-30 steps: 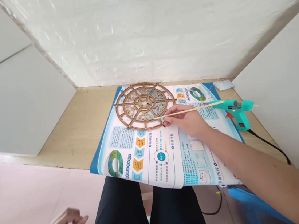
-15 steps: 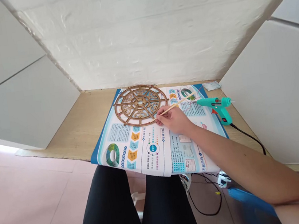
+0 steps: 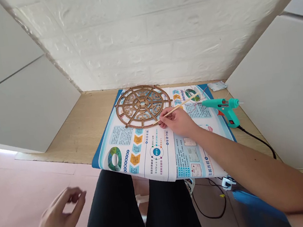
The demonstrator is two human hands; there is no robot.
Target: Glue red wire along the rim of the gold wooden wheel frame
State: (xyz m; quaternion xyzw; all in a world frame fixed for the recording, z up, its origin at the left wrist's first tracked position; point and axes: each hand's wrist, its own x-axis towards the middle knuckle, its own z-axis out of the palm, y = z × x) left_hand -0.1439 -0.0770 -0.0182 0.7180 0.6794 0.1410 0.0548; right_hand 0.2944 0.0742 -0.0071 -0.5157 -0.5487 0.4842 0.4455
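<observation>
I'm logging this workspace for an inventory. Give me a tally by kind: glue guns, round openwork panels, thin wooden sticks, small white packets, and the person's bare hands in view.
Glue gun: 1
Round openwork panel: 1
Thin wooden stick: 1
Small white packet: 1
Bare hands (left hand, right hand): 2
Total: 6

I face a white brick-patterned wall [image 3: 141, 36] at the far side. White panels [image 3: 284, 107] stand left and right. 1 pale packet [image 3: 217, 86] lies far right; pink tiled floor [image 3: 11, 195] shows near left.
</observation>
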